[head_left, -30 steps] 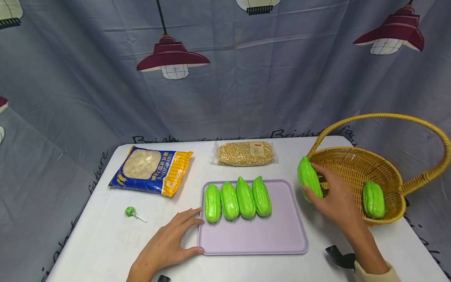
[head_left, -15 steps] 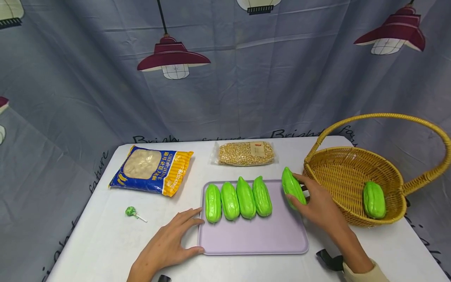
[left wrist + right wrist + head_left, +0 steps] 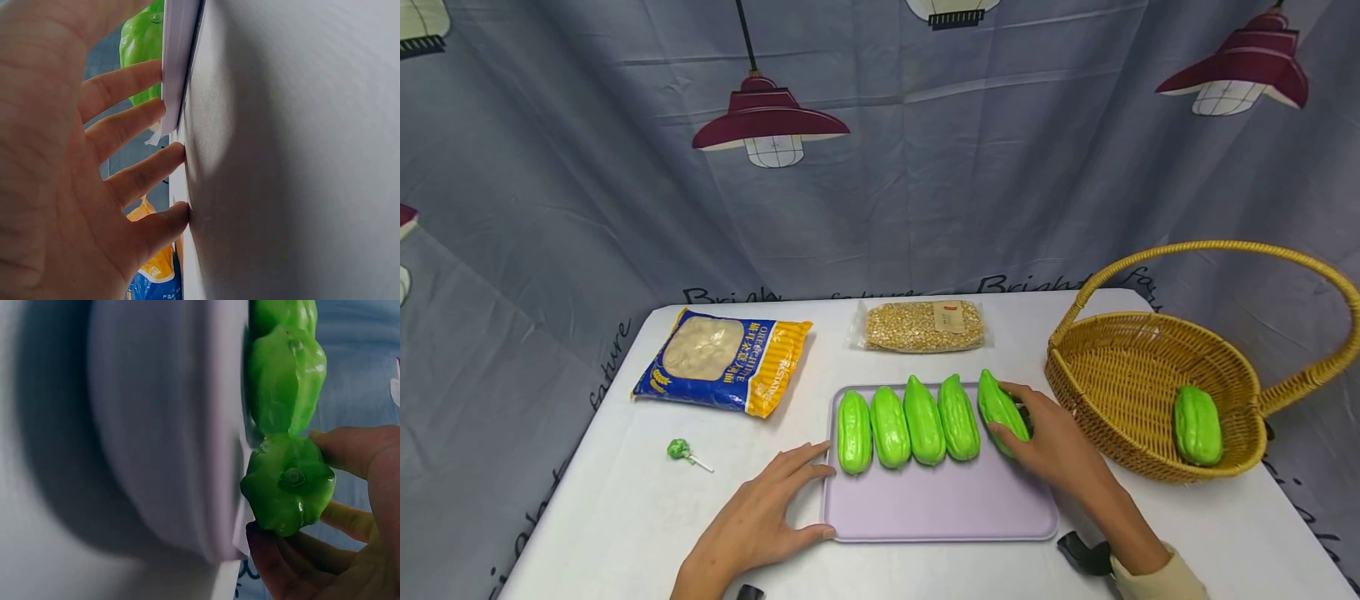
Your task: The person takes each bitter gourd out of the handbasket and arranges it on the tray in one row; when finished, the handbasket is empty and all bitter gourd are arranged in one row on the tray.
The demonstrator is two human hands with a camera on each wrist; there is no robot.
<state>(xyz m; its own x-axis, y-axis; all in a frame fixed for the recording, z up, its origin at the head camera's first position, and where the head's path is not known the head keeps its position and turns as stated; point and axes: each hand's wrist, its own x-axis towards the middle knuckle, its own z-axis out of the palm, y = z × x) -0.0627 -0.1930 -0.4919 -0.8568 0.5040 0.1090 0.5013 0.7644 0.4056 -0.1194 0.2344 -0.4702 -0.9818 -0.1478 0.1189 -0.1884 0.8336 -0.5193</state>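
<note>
My right hand (image 3: pixel 1052 437) grips a green bitter melon (image 3: pixel 1002 414) over the right part of the lilac tray (image 3: pixel 940 508). In the right wrist view the same bitter melon (image 3: pixel 290 481) shows its ridged end, held between thumb and fingers. Several like it lie side by side on the tray, the nearest bitter melon (image 3: pixel 958 419) just left of the held one. My left hand (image 3: pixel 760 512), fingers spread, touches the tray's left edge. The left wrist view shows its fingertips (image 3: pixel 153 72) against the tray's side. Another bitter melon (image 3: pixel 1197 425) lies in the wicker basket (image 3: pixel 1120 375).
The basket's tall handle (image 3: pixel 1217 247) arches up at the right. A blue and yellow pasta bag (image 3: pixel 722 362) lies back left, and a clear bag of grains (image 3: pixel 902 327) lies behind the tray. A green lollipop (image 3: pixel 679 450) is left of the tray on the white table (image 3: pixel 602 500).
My right hand has carried the bitter melon left from the basket's near side to the tray, beside the row. The left hand has stayed at the tray's edge.
</note>
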